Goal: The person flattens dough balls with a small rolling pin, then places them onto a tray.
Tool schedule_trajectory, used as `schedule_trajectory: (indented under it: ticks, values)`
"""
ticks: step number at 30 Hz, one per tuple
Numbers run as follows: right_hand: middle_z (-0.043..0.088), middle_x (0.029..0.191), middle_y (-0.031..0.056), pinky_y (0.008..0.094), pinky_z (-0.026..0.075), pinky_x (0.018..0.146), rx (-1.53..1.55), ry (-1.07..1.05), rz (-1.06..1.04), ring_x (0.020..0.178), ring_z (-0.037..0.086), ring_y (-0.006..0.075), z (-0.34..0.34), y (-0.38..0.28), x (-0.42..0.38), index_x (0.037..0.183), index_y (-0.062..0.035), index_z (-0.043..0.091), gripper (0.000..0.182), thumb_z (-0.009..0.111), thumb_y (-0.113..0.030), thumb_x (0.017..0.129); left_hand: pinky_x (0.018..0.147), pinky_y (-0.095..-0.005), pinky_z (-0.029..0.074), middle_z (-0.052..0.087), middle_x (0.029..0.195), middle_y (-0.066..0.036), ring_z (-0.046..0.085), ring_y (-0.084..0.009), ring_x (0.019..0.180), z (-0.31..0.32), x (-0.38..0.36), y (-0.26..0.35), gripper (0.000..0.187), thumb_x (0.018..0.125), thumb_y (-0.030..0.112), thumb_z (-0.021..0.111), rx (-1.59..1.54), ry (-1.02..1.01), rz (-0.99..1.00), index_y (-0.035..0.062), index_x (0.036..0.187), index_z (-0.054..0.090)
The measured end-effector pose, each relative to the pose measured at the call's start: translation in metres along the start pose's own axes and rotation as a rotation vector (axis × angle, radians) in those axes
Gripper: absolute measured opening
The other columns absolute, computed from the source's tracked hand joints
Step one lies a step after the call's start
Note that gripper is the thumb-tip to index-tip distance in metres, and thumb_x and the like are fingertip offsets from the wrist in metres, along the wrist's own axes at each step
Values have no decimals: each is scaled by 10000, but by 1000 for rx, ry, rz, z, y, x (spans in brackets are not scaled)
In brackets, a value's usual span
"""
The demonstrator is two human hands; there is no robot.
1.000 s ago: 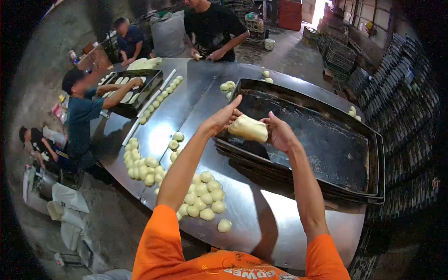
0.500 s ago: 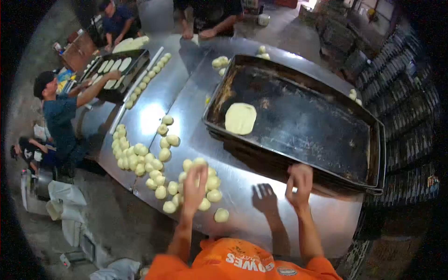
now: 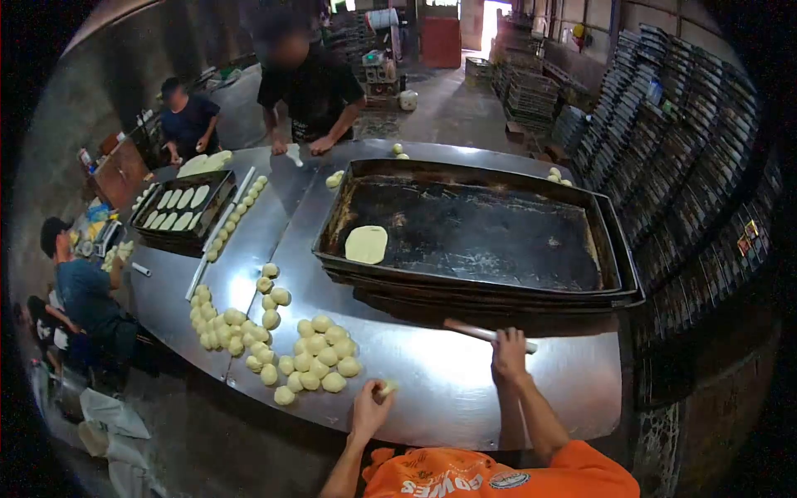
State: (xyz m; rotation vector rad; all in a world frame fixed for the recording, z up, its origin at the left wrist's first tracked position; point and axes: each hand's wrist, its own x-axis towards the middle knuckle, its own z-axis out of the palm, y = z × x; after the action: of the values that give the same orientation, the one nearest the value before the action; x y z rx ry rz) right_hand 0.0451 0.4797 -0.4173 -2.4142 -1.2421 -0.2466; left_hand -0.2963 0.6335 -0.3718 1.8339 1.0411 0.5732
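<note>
My left hand point(image 3: 373, 409) is at the table's near edge, its fingers closed around a small dough ball point(image 3: 388, 387) that shows partly past the fingertips. To its left lies a cluster of pale dough balls point(image 3: 320, 357). My right hand point(image 3: 510, 354) grips a thin rolling pin point(image 3: 470, 329) near its right end, just above the steel table. Beyond it stands a large dark baking tray point(image 3: 477, 278), stacked on others. One flattened dough round point(image 3: 366, 246) lies in the tray's left corner.
More dough balls point(image 3: 224, 328) spread along the left side of the steel table point(image 3: 398, 332). A smaller tray with flattened dough pieces point(image 3: 174, 241) sits at the far left. Several people work around the table, one in black point(image 3: 311, 95) opposite. Tall tray stacks point(image 3: 672, 124) stand right.
The view has tilted upward. My right hand, raised and without a tool before, now holds the rolling pin. My left hand has come down from above the cluster onto the lone dough ball.
</note>
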Motion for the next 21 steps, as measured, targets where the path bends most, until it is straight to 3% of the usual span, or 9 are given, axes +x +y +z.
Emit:
schedule_trajectory:
  ticks: [2,4,6,10,12,14,16,19,21]
  values:
    - [557,1103,186,502,426,874,137,-21,13,1041,505,382,-10,-31,-10,1188,-39,615,337,639,-160,874,807,-302,494,558,1011,-56,571,-154,949,4,-9,40,293,877,58,726,-633,-281,-114,39,1074,509]
    - [568,1113,166,488,417,874,162,-28,-16,1036,514,368,-16,-47,-25,1198,-61,619,325,638,-139,883,831,-276,494,523,1012,-24,557,-120,1003,25,-14,34,323,892,5,689,-811,-305,-14,48,1111,456]
    - [573,1113,160,481,411,883,195,18,-23,1038,515,358,-17,-54,-41,1196,-71,620,314,638,-129,888,713,-251,518,552,985,-45,588,-116,862,42,-16,20,283,923,21,661,-649,-213,45,33,1136,475]
    - [575,1111,155,477,409,899,224,26,-94,1055,515,353,-26,-46,-57,1198,-82,617,317,649,-138,887,747,-264,536,582,984,-63,621,-132,892,52,-50,-18,238,924,27,650,-379,-226,-118,11,1107,498]
    - [580,1104,155,477,405,910,257,-2,-86,1054,518,353,-36,-42,-60,1186,-75,625,314,659,-137,880,749,-262,537,625,959,-76,640,-126,875,51,-67,-14,233,937,62,649,-513,-179,-224,-2,1114,512]
    - [584,1091,156,478,402,912,254,1,-70,1052,519,353,-42,-41,-63,1165,-67,638,290,653,-130,882,766,-310,536,667,1040,-125,662,-176,901,52,-81,-27,326,924,136,686,-271,-104,-251,-1,1175,529]
    - [586,1096,155,475,400,911,259,16,-90,1057,518,355,-36,-33,-67,1169,-70,642,302,665,-136,876,767,-334,546,679,1038,-151,676,-207,901,56,-82,-25,399,894,131,713,-297,-37,-262,1,1219,522]
    - [579,1122,157,479,398,920,238,3,-70,1066,517,351,-41,-32,-73,1187,-96,639,329,681,-123,862,830,-369,554,664,1142,-150,676,-264,975,61,-85,-2,479,864,87,730,169,-97,-37,31,1288,516]
    - [576,1120,165,483,396,918,222,7,-65,1065,514,353,-37,-31,-76,1190,-86,636,332,677,-112,862,842,-350,551,648,1160,-130,662,-254,1007,68,-87,8,494,866,83,732,246,-135,36,47,1308,514]
